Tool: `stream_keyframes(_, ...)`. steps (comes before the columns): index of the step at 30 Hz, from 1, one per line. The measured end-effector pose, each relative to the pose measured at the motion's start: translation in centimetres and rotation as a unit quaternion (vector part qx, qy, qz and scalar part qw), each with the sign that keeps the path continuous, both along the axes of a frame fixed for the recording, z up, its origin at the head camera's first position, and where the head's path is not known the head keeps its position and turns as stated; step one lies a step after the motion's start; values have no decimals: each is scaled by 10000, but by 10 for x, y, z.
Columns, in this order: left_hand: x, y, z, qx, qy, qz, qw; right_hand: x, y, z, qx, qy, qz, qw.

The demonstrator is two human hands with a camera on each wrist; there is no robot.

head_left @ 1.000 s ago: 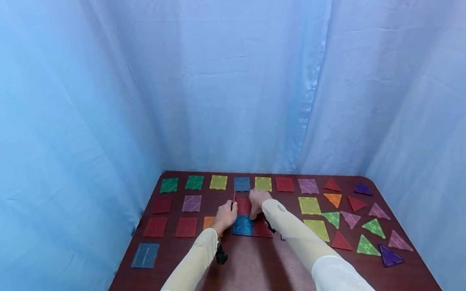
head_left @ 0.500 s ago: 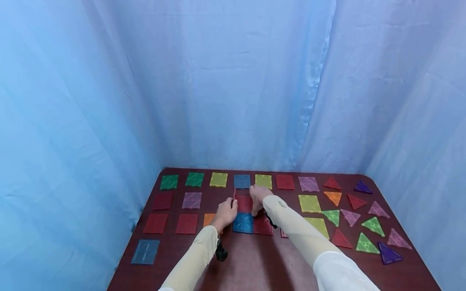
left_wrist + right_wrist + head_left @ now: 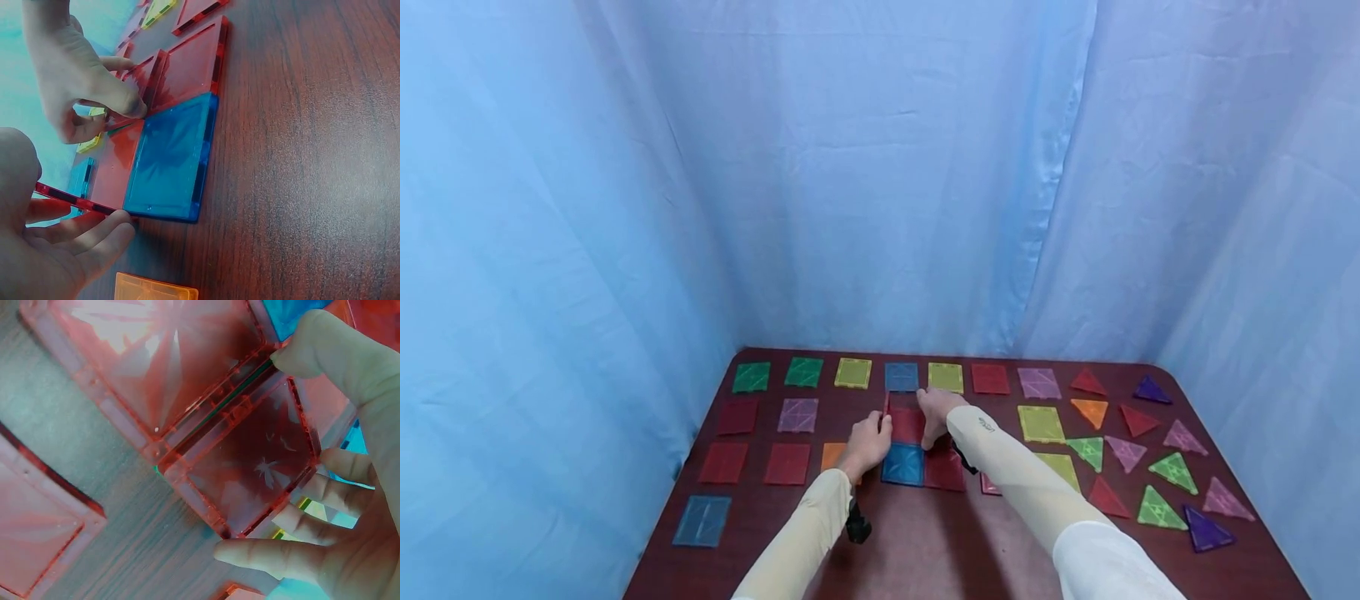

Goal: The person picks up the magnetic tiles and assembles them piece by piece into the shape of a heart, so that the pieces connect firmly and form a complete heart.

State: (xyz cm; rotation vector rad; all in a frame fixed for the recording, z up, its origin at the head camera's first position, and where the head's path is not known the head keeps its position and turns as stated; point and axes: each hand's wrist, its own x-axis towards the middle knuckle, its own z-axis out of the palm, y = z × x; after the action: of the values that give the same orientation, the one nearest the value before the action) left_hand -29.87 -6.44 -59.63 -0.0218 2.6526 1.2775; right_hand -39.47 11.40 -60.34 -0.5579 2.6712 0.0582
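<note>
In the head view a blue square tile lies flat between a red square tile at its right and another red tile behind it. My left hand pinches a red tile that stands on edge along the left side of this group. Thumb and fingers of my right hand grip a further red tile by opposite edges. It meets the flat red tile along a seam where a thin green line shows, and the right hand hides it in the head view.
An orange square lies left of the left hand. Loose squares, such as the yellow one, form rows at the back and left. Several triangles, among them a purple one, spread over the right side. Blue curtains enclose the table.
Both hands keep almost the same place and hold. The whole head view shifts slightly with the head.
</note>
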Motion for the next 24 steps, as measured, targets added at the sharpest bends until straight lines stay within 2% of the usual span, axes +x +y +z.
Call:
stream_keyframes(10,1,0,0,40,-27,-25,10000,-2,1,6,-132,-164,-76,9997)
stream_keyframes(16,1,-1,2,55,-43,-13,10000,-5,-4,14,-239,-484,-326,9980)
stream_keyframes(24,6,1,3,234,-38,-80,9997,-13,0,9,68,-953,-499,9942)
